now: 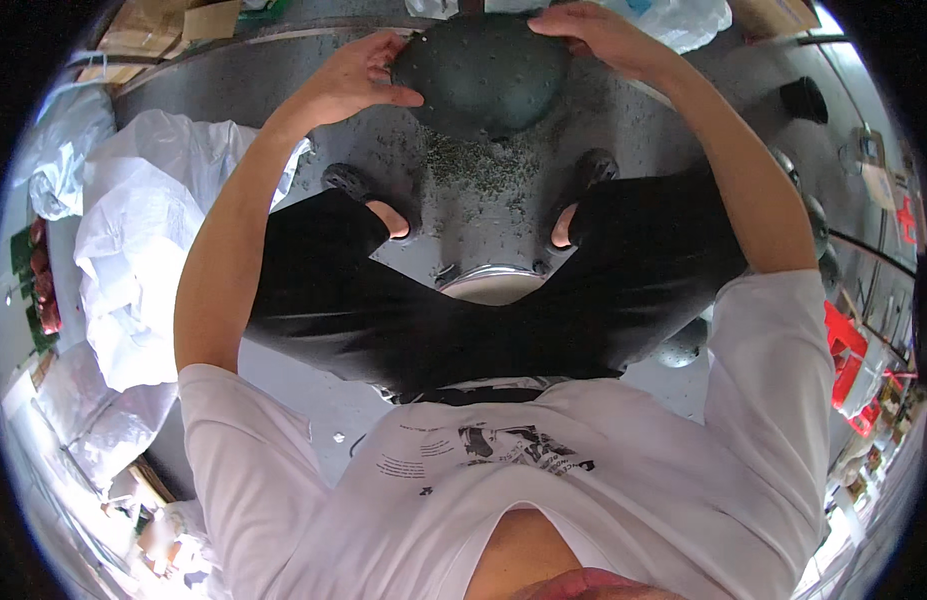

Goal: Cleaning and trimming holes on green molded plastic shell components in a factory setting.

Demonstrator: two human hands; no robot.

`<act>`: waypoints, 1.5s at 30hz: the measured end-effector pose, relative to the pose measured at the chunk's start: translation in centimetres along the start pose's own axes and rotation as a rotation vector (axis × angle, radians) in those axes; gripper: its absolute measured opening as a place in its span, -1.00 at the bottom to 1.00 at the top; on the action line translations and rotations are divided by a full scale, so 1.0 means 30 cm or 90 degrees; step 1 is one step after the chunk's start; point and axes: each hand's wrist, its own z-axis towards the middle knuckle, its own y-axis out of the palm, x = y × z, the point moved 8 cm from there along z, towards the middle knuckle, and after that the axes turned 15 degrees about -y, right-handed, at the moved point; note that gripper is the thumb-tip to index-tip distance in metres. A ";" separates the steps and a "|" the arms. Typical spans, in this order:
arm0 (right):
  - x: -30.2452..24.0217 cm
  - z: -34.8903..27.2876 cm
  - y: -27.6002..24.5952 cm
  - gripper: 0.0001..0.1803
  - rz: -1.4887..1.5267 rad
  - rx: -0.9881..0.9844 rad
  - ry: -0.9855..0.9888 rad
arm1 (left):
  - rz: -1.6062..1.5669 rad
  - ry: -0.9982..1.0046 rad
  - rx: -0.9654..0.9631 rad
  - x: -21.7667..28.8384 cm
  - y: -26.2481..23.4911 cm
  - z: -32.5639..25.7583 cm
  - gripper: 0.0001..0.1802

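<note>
A large dark green rounded object (486,75), with small pits or bumps over its surface, is between my hands at the far middle. I cannot make out its exact kind. My left hand (368,75) is at its left edge, with the thumb along the near side and the other fingers curled at the rim. My right hand (590,32) rests on its far right edge, fingertips on the surface. The far side of the object is cut off by the picture's edge. Below it, green crumbs (483,160) lie scattered on the grey floor (463,225).
White plastic bags (143,230) stand at my left, near cardboard boxes (148,30). A small black pot (804,100) is at the far right. Another dark rounded object (682,345) lies by my right thigh. Something red (848,350) is farther right. A round seat (495,288) shows between my legs.
</note>
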 end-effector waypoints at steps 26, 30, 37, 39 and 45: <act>0.082 -0.049 0.022 -0.29 0.070 -0.006 0.049 | -0.155 0.017 0.097 -0.025 0.090 -0.008 -0.31; -0.044 -0.055 0.065 -0.13 -0.006 0.028 0.038 | -0.221 0.000 0.081 -0.070 0.099 -0.011 -0.34; -0.109 0.004 0.088 -0.27 0.024 0.018 -0.061 | -0.288 0.042 0.127 -0.017 0.049 -0.026 -0.24; -0.153 0.011 0.093 -0.30 0.024 0.057 -0.085 | -0.267 0.052 0.177 -0.010 0.041 -0.037 -0.16; -0.158 0.034 0.089 -0.37 -0.007 0.072 -0.141 | -0.174 -0.026 0.234 -0.032 0.040 -0.026 -0.01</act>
